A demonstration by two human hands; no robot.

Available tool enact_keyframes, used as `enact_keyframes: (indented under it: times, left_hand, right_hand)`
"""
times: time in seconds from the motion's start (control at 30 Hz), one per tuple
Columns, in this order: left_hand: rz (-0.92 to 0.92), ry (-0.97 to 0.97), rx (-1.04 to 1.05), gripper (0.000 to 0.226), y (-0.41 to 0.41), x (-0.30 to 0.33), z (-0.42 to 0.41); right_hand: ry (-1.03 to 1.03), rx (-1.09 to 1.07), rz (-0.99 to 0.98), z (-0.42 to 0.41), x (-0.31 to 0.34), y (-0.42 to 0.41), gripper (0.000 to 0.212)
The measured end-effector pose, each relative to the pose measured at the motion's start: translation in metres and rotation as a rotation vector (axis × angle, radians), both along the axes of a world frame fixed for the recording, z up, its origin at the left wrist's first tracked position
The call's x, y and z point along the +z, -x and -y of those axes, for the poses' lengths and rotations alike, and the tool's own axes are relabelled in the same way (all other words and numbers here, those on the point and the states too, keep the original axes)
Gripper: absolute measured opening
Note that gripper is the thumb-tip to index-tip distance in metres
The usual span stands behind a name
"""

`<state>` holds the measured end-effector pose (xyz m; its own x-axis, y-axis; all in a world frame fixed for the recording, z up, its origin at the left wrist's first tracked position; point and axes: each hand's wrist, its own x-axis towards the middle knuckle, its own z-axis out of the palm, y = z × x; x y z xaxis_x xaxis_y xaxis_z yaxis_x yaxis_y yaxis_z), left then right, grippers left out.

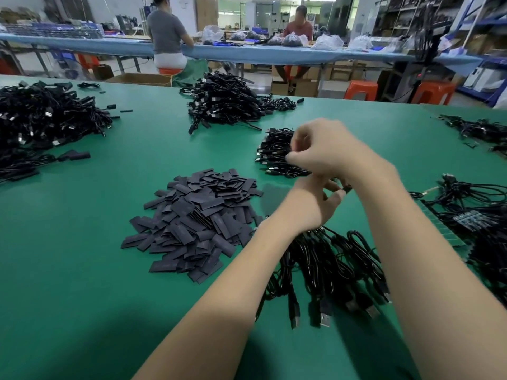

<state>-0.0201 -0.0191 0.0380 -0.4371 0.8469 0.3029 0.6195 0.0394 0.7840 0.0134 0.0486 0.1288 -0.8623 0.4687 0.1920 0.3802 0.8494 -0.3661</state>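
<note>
A green table [82,270] fills most of the frame. At its upper left lies a wide cable heap [41,119], black, with plugs sticking out. Left of centre is a mound of flat black sleeves [197,220], loosely piled. Above it, at top centre, sits a cable pile [222,102], and lower right of that a small stack [274,154] of coiled cables.

The left hand [310,207] is at mid-frame, just right of the sleeves, its arm coming up from the bottom edge. Its thumb and fingers are curled and pinch a small dark piece [346,189], too blurred to name. Just above it the right hand [326,149] hangs in front of the stack and covers its right side. Its fingers are bent inward, but motion blur hides whether they have hold of anything.

Below both hands a bundle [329,264] of black cables lies on the table between the forearms, running from under the left wrist toward the bottom of the frame, USB plugs at its lower end.

At the right edge lies a tangle [477,215] of more cables, with another strand [477,130] above it. Across the top of the frame a blue table [247,54] carries plastic bags, with two people [167,31] seated at it and orange stools [360,90] nearby.
</note>
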Motion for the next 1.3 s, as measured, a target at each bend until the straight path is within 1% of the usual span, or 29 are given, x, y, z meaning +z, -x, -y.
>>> enact_keyframes:
  times: [0.07,0.13,0.23,0.33,0.4,0.5,0.63,0.73,0.8,0.87,1.1,1.2,1.3]
  left_hand:
    - [0.018,-0.041,0.009,0.014,0.003,0.001,0.0]
    - [-0.02,-0.076,0.015,0.018,0.008,0.004,0.003]
    - [-0.017,-0.094,0.029,0.018,0.016,0.006,0.007]
    - [0.009,-0.099,0.036,0.019,0.018,0.007,0.01]
    - [0.028,-0.087,0.029,0.02,0.016,0.007,0.011]
    - [0.022,-0.06,0.027,0.02,0.016,0.007,0.012]
    - [-0.013,-0.03,0.036,0.025,0.018,0.007,0.013]
    - [-0.027,-0.039,0.033,0.028,0.017,0.007,0.015]
    - [-0.028,-0.045,0.026,0.026,0.016,0.007,0.015]
    - [-0.036,-0.04,0.017,0.022,0.016,0.008,0.016]
    - [-0.054,-0.035,0.002,0.016,0.016,0.011,0.018]
    - [-0.069,-0.035,-0.008,0.015,0.017,0.011,0.018]
    - [-0.084,-0.026,-0.016,0.016,0.016,0.012,0.018]
  right_hand:
    - [0.054,-0.057,-0.165,-0.018,0.003,-0.019,0.015]
    - [0.199,-0.093,-0.331,-0.033,-0.002,-0.039,0.017]
    - [0.63,-0.041,-0.581,-0.043,-0.025,-0.061,0.021]
    - [0.992,0.025,-0.662,-0.044,-0.056,-0.07,0.028]
    - [1.132,0.015,-0.688,-0.044,-0.07,-0.072,0.029]
    - [1.283,0.01,-0.768,-0.046,-0.08,-0.073,0.026]
    - [1.333,0.036,-0.83,-0.044,-0.088,-0.075,0.021]
    - [1.33,0.034,-0.875,-0.041,-0.088,-0.077,0.023]
    - [1.314,0.032,-0.914,-0.042,-0.088,-0.078,0.025]
    - [1.277,0.041,-0.935,-0.044,-0.088,-0.079,0.023]
    - [1.109,0.05,-0.882,-0.046,-0.09,-0.081,0.015]
    - [1.075,0.031,-0.883,-0.047,-0.091,-0.081,0.007]
    - [1.066,0.03,-0.893,-0.046,-0.091,-0.08,0.008]
